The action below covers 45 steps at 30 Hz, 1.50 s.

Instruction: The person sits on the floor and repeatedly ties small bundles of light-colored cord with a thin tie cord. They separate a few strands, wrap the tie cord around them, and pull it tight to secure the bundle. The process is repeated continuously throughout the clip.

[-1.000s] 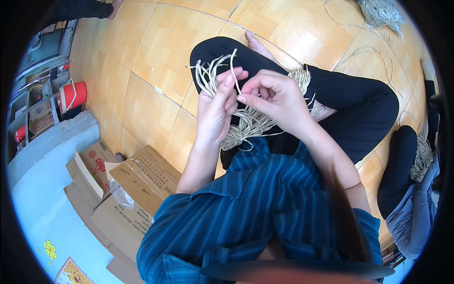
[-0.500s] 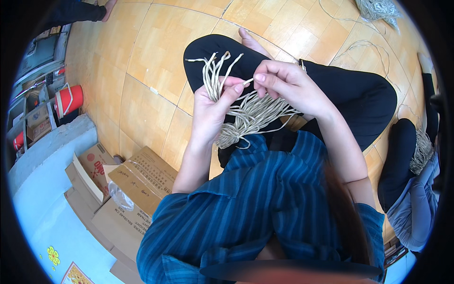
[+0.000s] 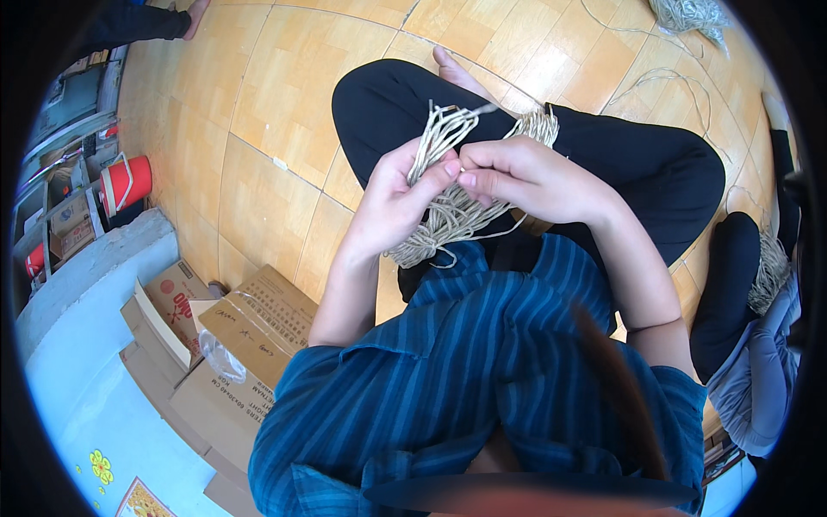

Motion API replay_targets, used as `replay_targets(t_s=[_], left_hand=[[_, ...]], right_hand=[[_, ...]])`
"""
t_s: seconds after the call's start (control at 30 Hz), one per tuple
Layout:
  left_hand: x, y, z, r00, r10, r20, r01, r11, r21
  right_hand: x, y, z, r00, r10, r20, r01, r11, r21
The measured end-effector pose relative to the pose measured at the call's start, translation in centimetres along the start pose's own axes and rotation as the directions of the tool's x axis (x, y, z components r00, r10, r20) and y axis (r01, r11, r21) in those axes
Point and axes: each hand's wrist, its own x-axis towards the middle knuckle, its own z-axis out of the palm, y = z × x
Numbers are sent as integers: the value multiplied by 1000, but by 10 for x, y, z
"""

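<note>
A bundle of pale beige twisted cords (image 3: pixel 457 221) lies across my lap, its strands gathered side by side. My left hand (image 3: pixel 405 191) is closed round the upper part of it, with loose cord ends fanning out above the thumb. Close against it, my right hand (image 3: pixel 525 179) pinches a single strand between thumb and fingertips. The thumbs nearly touch, and the strand between them is mostly hidden. Beyond my right hand, more looped cord (image 3: pixel 537 127) rests by my crossed legs.
Cardboard boxes (image 3: pixel 258 323) stand at my left by a low wall (image 3: pixel 95 276), with a red bucket (image 3: pixel 127 183) beyond. On the tiled floor (image 3: pixel 284 95), loose cord trails from a plastic-wrapped bundle (image 3: pixel 689 19) at the far right. Another person (image 3: pixel 732 293) sits at the right; someone's foot (image 3: pixel 197 17) shows far left.
My right hand has moved left and down toward my left hand, shortening the strand between them. The cord ends above my left hand have swung right, uncovering the looped cord beyond my right hand.
</note>
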Motion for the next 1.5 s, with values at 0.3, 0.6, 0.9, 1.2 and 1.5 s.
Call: replay_targets(t_s=[0.3,0.6,0.9,1.2,1.5], left_hand=[[0,1,2,985,-127,119,161,924,-348],[-13,-6,15,965,-197,175,252,499,-829],[-17,-25,25,970,-175,167,194,149,-970],[-25,-22,19,989,-140,46,107,467,-878],[-18,-18,-14,935,138,-326,-259,895,-364]], right_hand=[[-1,12,6,995,91,34,-92,763,639],[-9,11,46,992,83,-98,77,221,972],[-12,20,55,987,139,-84,103,-132,986],[-14,13,55,958,211,-195,119,327,938],[-19,32,-7,868,66,-493,70,965,253]])
